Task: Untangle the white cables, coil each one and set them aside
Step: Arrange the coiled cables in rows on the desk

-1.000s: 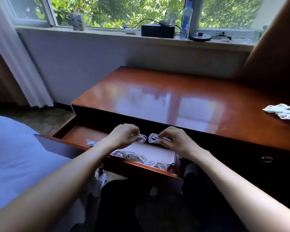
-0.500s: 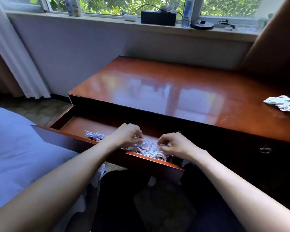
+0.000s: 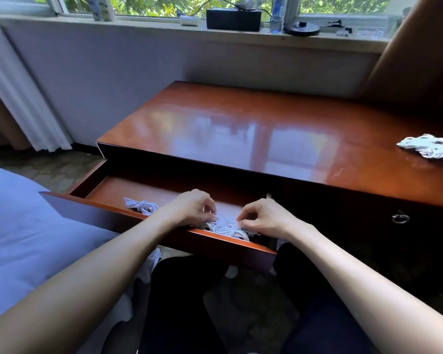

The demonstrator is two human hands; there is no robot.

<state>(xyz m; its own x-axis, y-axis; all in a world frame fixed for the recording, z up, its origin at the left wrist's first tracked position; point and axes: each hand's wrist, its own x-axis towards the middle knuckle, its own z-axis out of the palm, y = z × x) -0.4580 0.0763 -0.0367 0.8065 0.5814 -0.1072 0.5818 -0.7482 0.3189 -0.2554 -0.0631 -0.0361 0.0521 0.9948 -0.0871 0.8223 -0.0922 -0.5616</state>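
Both hands on the cable tangle (image 3: 225,227) in the drawer (image 3: 100,213)
My left hand (image 3: 189,208) and right hand (image 3: 264,218) curl their fingers onto the cable tangle between them, seemingly pinching loops; a smaller bundle (image 3: 141,206) lies left of my left hand, a coiled pile (image 3: 430,149) far right

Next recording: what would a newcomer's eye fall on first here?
The left hand and right hand meet in the open drawer, pinching a tangle of white cables near its front wall. A smaller bundle lies at the drawer's left, and a white pile sits at the glossy desk's right edge.
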